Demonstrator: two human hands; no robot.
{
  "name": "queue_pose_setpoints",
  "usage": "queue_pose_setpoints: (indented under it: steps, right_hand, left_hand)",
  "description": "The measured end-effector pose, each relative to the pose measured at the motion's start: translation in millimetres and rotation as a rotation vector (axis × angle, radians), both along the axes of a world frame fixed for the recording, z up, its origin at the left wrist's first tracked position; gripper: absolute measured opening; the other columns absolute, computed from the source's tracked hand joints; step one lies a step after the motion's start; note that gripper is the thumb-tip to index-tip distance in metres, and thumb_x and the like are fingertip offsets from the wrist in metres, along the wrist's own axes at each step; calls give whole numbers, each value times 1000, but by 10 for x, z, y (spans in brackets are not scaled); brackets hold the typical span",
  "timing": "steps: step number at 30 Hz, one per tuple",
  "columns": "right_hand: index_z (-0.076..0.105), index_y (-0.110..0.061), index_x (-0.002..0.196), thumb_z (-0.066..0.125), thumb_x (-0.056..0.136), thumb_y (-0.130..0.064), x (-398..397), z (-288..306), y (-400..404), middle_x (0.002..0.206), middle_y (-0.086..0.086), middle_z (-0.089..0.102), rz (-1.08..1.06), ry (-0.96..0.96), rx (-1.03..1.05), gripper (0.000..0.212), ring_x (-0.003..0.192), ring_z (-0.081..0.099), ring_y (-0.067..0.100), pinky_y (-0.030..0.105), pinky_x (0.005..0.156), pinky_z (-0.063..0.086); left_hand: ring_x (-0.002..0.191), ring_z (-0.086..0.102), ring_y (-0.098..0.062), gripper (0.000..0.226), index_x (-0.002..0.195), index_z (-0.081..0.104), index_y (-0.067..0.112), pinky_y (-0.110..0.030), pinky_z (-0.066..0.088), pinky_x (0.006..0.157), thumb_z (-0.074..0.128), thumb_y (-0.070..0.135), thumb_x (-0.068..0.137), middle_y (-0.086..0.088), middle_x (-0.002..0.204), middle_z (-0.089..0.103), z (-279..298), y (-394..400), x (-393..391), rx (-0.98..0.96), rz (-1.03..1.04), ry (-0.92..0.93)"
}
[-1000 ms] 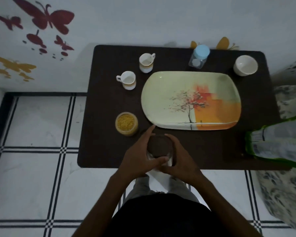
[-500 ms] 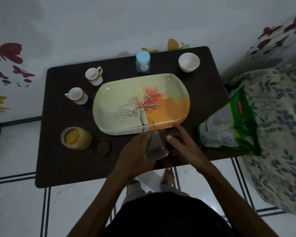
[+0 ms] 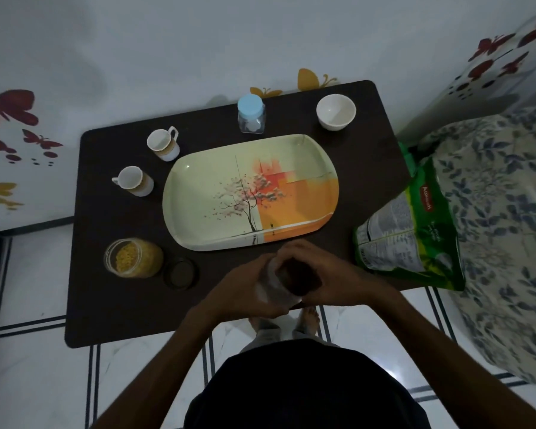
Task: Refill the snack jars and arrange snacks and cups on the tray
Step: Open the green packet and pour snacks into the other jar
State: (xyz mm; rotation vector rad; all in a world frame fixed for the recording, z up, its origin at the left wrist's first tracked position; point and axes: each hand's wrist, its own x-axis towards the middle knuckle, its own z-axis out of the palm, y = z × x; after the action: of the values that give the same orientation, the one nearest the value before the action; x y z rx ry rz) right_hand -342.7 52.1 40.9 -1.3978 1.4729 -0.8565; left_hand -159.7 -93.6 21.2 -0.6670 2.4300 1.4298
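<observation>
Above the table's front edge I hold a clear jar (image 3: 274, 287), tilted. My left hand (image 3: 245, 292) grips its body and my right hand (image 3: 338, 280) wraps round its dark brown lid (image 3: 297, 277). Just beyond my hands lies the painted tray (image 3: 205, 181) with nothing on it. An open jar of yellow snack (image 3: 133, 258) stands at the front left, a loose dark lid (image 3: 180, 273) beside it. Two white cups (image 3: 164, 144) (image 3: 133, 181) stand left of the tray. A green snack bag (image 3: 409, 236) leans at the table's right edge.
A blue-lidded clear jar (image 3: 250, 114) and a white bowl (image 3: 335, 112) stand behind the tray. The dark table (image 3: 121, 305) backs onto a wall. A leaf-patterned bed (image 3: 502, 212) runs along the right side. Tiled floor lies to the left and in front.
The jar has come up off the table front and is tilted between my hands. My right hand has closed over its lid. The view has swung toward the right.
</observation>
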Motion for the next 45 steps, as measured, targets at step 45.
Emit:
queue_pose_setpoints:
  steps: [45]
  right_hand:
    - [68, -11, 107, 66, 88, -7, 258, 456, 82, 111, 1, 63, -994, 487, -186, 20, 105, 59, 14, 23, 89, 46]
  left_hand:
    - [97, 60, -13, 31, 123, 57, 17, -33, 53, 82, 55, 33, 97, 1, 107, 61, -22, -40, -8, -133, 543, 481]
